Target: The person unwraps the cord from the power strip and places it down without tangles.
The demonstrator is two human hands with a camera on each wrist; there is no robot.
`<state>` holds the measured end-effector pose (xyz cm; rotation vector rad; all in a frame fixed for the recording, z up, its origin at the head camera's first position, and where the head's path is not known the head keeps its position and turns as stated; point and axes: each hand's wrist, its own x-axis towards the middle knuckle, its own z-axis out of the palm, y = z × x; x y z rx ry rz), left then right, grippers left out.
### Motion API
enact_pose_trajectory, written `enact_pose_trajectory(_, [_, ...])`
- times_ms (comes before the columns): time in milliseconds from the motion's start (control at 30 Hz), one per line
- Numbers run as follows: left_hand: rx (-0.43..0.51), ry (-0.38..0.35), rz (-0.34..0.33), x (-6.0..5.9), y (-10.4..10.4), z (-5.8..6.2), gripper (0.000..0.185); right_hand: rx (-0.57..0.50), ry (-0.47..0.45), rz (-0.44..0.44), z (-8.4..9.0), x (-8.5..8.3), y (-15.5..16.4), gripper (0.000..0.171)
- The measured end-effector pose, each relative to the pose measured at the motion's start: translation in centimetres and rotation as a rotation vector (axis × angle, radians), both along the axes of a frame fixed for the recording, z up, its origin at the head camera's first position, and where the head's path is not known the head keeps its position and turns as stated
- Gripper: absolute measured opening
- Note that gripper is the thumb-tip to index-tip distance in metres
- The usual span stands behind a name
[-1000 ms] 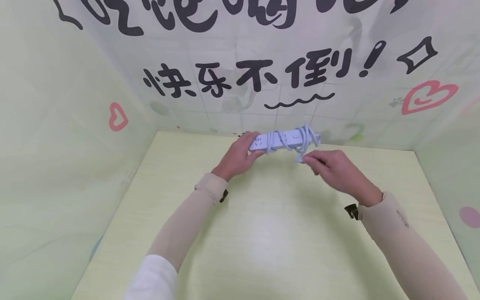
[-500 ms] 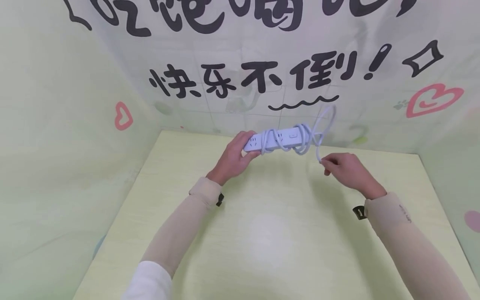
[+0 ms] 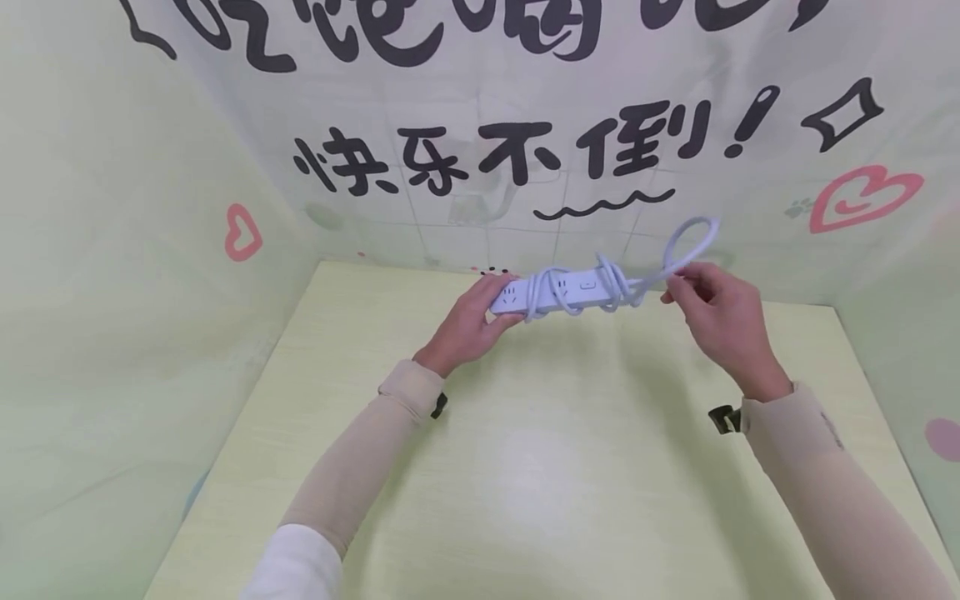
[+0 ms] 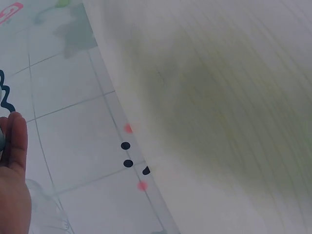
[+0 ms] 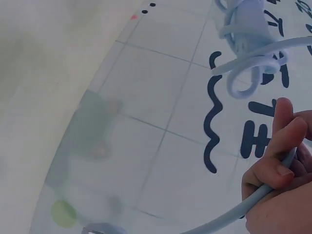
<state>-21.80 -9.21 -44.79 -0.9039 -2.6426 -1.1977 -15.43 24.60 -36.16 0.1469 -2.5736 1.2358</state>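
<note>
A white power strip (image 3: 558,290) is held in the air above the far part of the table, with its white cord (image 3: 611,285) wound round it in several turns. My left hand (image 3: 468,321) grips the strip's left end. My right hand (image 3: 712,304) pinches the free cord, which arches up in a loop (image 3: 693,237) to the right of the strip. In the right wrist view the fingers (image 5: 285,146) curl round the cord (image 5: 234,214), with the wrapped strip (image 5: 248,29) above. The left wrist view shows only the edge of my left hand (image 4: 12,180).
The pale green table (image 3: 525,467) is boxed in by walls on the left (image 3: 112,292), back and right. The back wall (image 3: 525,158) bears black lettering and pink hearts. Beige sleeves cover both forearms.
My right hand has risen and moved right, from below the strip's right end to beside it, pulling a loop of cord off the strip. The left hand kept its grip.
</note>
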Motion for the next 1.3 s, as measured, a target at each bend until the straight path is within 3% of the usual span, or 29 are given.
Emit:
enact_pose_trajectory(100, [0.005, -0.007, 0.015, -0.1, 0.0, -0.2, 0.056, 0.027, 0.157, 0.077, 0.5, 0.7, -0.6, 0.014])
enact_pose_trajectory(200, [0.026, -0.01, 0.055, -0.2, -0.2, -0.3, 0.054, 0.142, 0.274, 0.192, 0.7, 1.2, -0.6, 0.017])
enact_pose_trajectory(333, [0.096, -0.025, 0.131, -0.3, -0.8, 0.0, 0.049, 0.336, 0.296, 0.288, 0.5, 1.7, 0.1, 0.019])
enact_pose_trajectory(500, [0.207, -0.019, 0.234, -0.5, -2.0, 0.3, 0.048, 0.527, 0.209, 0.265, -0.9, 1.8, 1.7, 0.013])
enact_pose_trajectory(633, [0.275, 0.019, 0.282, -0.8, -2.9, 0.2, 0.047, 0.588, 0.07, 0.257, -2.6, 1.5, 3.4, 0.014])
enact_pose_trajectory(867, [0.27, 0.046, 0.248, -0.5, -3.6, 0.4, 0.048, 0.656, -0.274, 0.309, -5.8, 0.3, 6.1, 0.021])
enact_pose_trajectory(1000, [0.228, 0.046, 0.197, -0.2, -3.4, 0.1, 0.048, 0.629, -0.395, 0.307, -7.8, -0.7, 7.7, 0.024])
enact_pose_trajectory(1100, [0.205, 0.034, 0.162, 0.1, -3.2, -0.2, 0.049, 0.599, -0.388, 0.289, -9.4, -1.1, 8.7, 0.024])
enact_pose_trajectory(1300, [0.198, 0.01, 0.127, 0.6, -2.9, -0.7, 0.053, 0.571, -0.176, 0.224, -12.0, -0.9, 8.8, 0.018])
